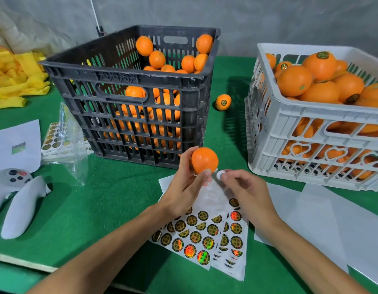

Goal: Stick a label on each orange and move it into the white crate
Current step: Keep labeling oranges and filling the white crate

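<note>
Currently, step: you are about to apply a label to one orange.
Left hand: your left hand [184,183] grips the orange [204,160] from below and behind, held above the table just in front of the black crate [128,96].
Right hand: your right hand [245,192] pinches a round label [220,174] between thumb and fingertips, its pale back toward you, just beside the lower right of the orange; whether it touches the skin cannot be told.
Done: the white crate [311,115] is heaped above its rim with oranges, several showing dark round labels.
Left: the black crate holds many unlabelled oranges, piled higher at its far side; judge the task well advanced but not finished.
Stray: one labelled orange [223,102] lies on the green table [99,204] between the two crates and needs moving.
Count, crates: two.
Count, oranges: too many to count in either crate.
Count, label sheets [207,236]: several overlapping under your wrists; exact number cannot be told.
</note>
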The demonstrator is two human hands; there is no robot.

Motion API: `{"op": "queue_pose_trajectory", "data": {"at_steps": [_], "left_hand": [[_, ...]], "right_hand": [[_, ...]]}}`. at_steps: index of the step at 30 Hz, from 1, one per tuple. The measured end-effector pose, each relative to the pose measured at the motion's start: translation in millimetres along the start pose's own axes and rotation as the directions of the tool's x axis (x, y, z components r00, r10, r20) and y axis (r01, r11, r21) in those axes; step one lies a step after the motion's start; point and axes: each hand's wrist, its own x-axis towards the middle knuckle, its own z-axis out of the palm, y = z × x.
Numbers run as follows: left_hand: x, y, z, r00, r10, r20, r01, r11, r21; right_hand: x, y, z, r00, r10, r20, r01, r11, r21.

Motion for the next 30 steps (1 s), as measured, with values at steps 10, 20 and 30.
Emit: {"op": "queue_pose_trajectory", "data": {"at_steps": [10,20,30], "left_hand": [[0.4,2.3,2.1,0.991,0.089,0.104,-0.12,0.928,0.353],[26.3,41.3,3.8,0.999,0.026,0.022,-0.03,0.982,0.187],[161.8,216.0,57.1,0.88,0.457,-0.128,-0.405,0.864,0.298]], "right_hand": [[-1.6,12.2,4.3,0.945,-0.305,-0.122,0.283,0.944,-0.17],[-8.2,-25.4,1.9,0.865,-0.489,0.116,0.416,0.567,-0.711],[67.6,-182.2,-82.5,0.559,-0.828,-0.048,0.302,0.257,-0.918]]}}
